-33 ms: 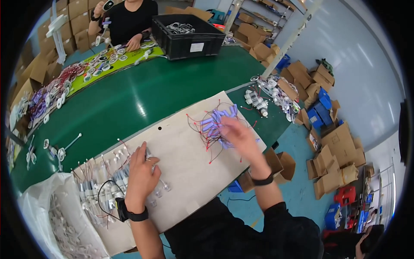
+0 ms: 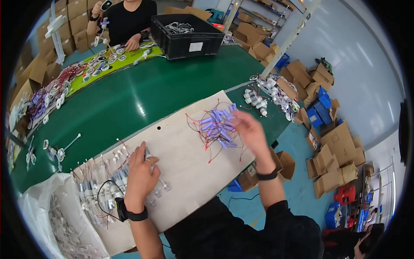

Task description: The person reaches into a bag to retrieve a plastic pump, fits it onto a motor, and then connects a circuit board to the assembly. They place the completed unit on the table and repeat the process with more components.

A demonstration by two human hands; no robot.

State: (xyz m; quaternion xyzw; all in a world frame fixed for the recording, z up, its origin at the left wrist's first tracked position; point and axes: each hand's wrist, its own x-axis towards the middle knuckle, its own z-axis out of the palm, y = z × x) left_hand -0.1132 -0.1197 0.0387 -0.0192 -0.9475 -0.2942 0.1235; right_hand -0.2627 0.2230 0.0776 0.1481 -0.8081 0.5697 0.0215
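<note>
A pile of purple cylindrical cells (image 2: 217,123) with thin red and black wires lies on the right half of a pale board (image 2: 181,172). My right hand (image 2: 252,131) is over the pile's right edge, fingers loosely bent and apart, slightly blurred; nothing shows in its grip. Fingers stretched out, my left hand (image 2: 142,172) rests on the board beside a row of clear-and-white tubes (image 2: 90,190) with wire leads. Its fingertips are next to another tube, partly hidden beneath them. A few small clear end pieces (image 2: 166,187) lie by its thumb.
A plastic-lined container (image 2: 39,203) of small clear parts stands at the lower left. Across the green table (image 2: 172,82), a person in black (image 2: 131,26) handles a part beside a black crate (image 2: 185,41). White assemblies (image 2: 256,101) lie beyond the board's right corner; cardboard boxes (image 2: 340,142) crowd the floor.
My right hand has moved right across the cell pile to its edge, uncovering more of the cells. The left hand stays where it was.
</note>
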